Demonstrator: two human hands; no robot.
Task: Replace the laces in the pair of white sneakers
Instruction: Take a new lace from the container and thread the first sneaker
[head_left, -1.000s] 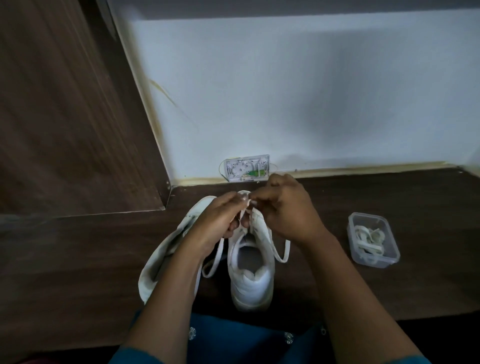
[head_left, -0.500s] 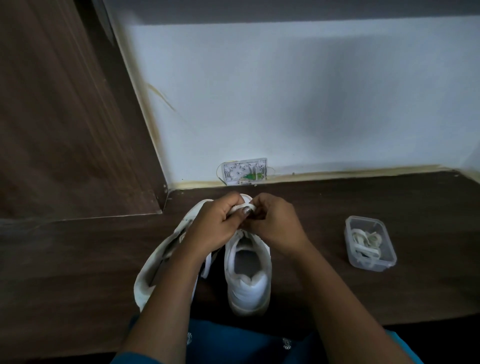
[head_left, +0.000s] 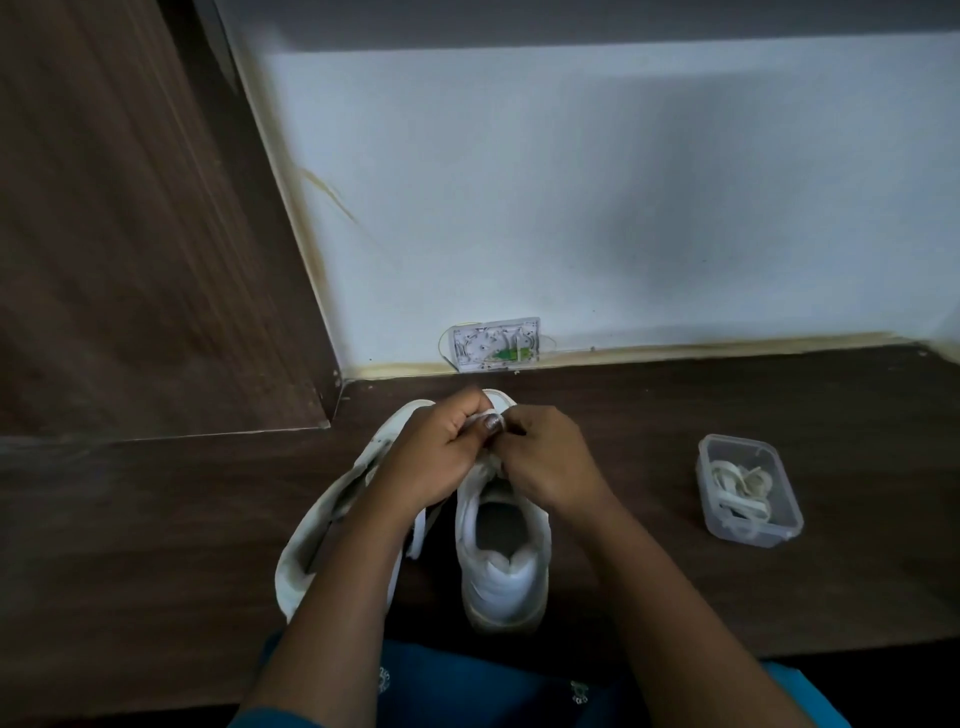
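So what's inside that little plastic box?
Loosely coiled white shoelaces lie inside the clear plastic box. How many there are cannot be told, because they overlap and cover each other.

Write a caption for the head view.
The left hand and right hand pinch a lace over the upright sneaker; spare laces sit in a box.

Dim, flat light washed the pale wall (head_left: 467, 208), with a broad soft shadow at 1 o'clock. The white sneakers (head_left: 501, 582) looked grey against the murky wooden surface (head_left: 779, 405); the panel (head_left: 130, 234) at 9 o'clock blurred, edges bowed.
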